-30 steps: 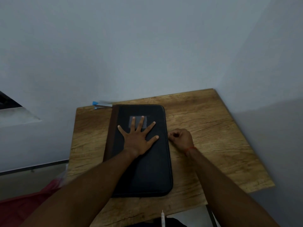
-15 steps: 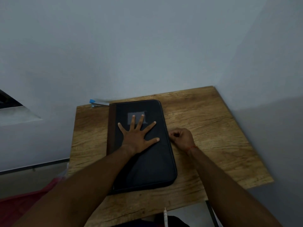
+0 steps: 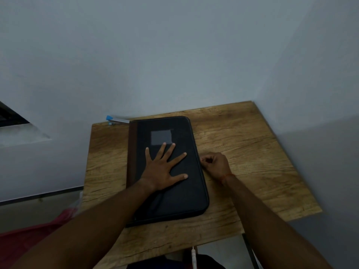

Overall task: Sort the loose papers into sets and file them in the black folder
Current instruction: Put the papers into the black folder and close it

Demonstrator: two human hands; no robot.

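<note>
The black folder lies shut mid-frame on the desk — padded, fairly stiff, grippy cloth, I judge. My left hand presses it flat, fingers wide. My right hand curls at its right edge, the place to open it — whether pinching a zip, I cannot tell.

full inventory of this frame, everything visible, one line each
wooden table: 1, light brown, centre, set against the wall
black folder: 1, black with a brown strip along its left side, closed, flat on the table
grey patch: 1, grey, on the folder's cover, far half
blue-tipped silver object: 1, at the table's far edge, left of the folder; type unclear
red cloth: 1, red, lower left, below the table
white thin object: 1, white, bottom edge; unclear what
wall: grey, behind the table
left hand: fingers spread flat on the folder
right hand: fingers curled at the folder's right edge; red thread on the wrist
</note>
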